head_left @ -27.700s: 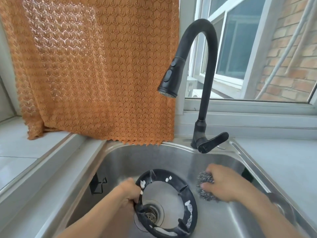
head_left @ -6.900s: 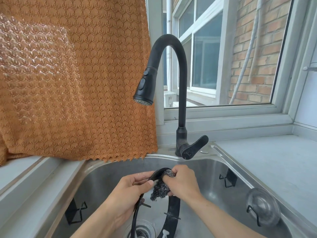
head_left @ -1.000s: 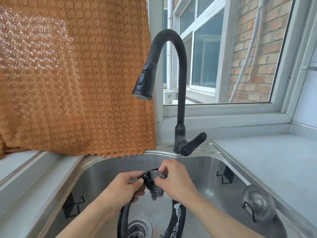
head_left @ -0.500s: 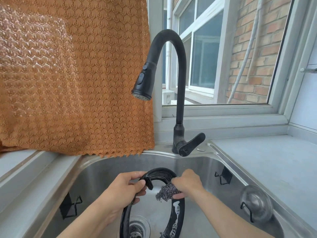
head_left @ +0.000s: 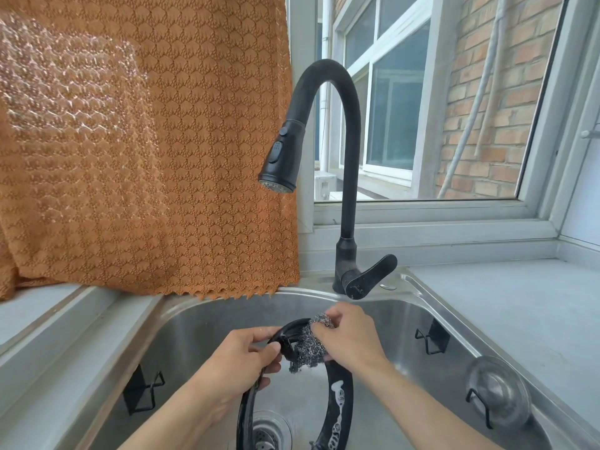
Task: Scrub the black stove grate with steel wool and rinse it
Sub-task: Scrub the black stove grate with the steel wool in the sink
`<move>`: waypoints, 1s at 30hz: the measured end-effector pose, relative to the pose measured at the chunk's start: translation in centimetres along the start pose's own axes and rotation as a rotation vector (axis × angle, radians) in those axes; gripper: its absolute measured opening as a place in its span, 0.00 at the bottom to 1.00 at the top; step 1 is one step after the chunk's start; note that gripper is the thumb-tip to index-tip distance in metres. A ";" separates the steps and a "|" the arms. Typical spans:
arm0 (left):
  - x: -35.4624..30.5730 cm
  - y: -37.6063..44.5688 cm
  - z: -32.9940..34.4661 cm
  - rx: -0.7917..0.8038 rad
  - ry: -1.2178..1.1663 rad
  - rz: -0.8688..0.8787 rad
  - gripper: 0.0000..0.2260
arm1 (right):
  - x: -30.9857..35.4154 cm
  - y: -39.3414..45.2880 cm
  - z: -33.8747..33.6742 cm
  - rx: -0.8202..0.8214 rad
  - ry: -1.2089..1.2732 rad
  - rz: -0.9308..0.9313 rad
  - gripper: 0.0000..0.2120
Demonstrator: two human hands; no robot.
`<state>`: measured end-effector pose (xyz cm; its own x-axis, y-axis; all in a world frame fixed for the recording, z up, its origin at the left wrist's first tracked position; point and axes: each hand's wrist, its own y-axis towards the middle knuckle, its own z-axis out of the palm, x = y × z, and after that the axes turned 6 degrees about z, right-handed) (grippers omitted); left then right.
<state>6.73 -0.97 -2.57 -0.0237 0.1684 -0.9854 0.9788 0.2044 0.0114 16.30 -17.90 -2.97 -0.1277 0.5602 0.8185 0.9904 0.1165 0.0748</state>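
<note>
The black ring-shaped stove grate (head_left: 341, 394) stands on edge inside the steel sink (head_left: 201, 323), with white foam streaks on its right side. My left hand (head_left: 240, 358) grips the grate's upper left rim. My right hand (head_left: 349, 339) presses a grey wad of steel wool (head_left: 308, 347) against the top of the ring. The grate's lower part runs out of view at the bottom edge.
A black gooseneck faucet (head_left: 349, 177) rises behind the sink, its lever (head_left: 370, 280) pointing right; no water runs. An orange knitted cloth (head_left: 146, 141) hangs at left. The drain strainer (head_left: 268, 431) lies below the grate. Black hooks and a clear suction holder (head_left: 496, 396) line the sink walls.
My right hand has moved the steel wool from the ring's inner right side up onto its top edge. The left hand keeps its grip on the grate.
</note>
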 end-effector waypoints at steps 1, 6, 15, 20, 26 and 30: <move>0.0 0.0 0.1 0.000 -0.004 0.006 0.11 | 0.3 -0.4 0.0 -0.029 -0.019 -0.087 0.08; -0.4 -0.2 0.2 -0.007 0.002 0.012 0.11 | 1.6 -2.3 -0.4 -0.003 0.015 -0.489 0.07; -0.5 -0.3 0.6 -0.004 0.008 0.017 0.10 | 1.2 -1.4 0.1 0.043 -0.037 -0.649 0.07; -0.9 -0.7 0.7 0.027 -0.001 0.030 0.14 | 0.4 -0.3 -0.8 -0.096 -0.073 -0.473 0.08; -1.3 -1.1 0.9 0.015 0.006 0.041 0.17 | -1.6 1.8 -2.8 -0.107 -0.261 -0.092 0.13; -1.4 -1.3 0.9 0.016 -0.004 0.046 0.18 | -2.8 2.9 -3.0 -0.027 -0.360 0.080 0.10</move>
<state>5.70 -2.28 -1.40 0.0222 0.1731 -0.9847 0.9821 0.1807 0.0539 19.65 -21.65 -3.36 -0.0554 0.8199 0.5699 0.9984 0.0417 0.0370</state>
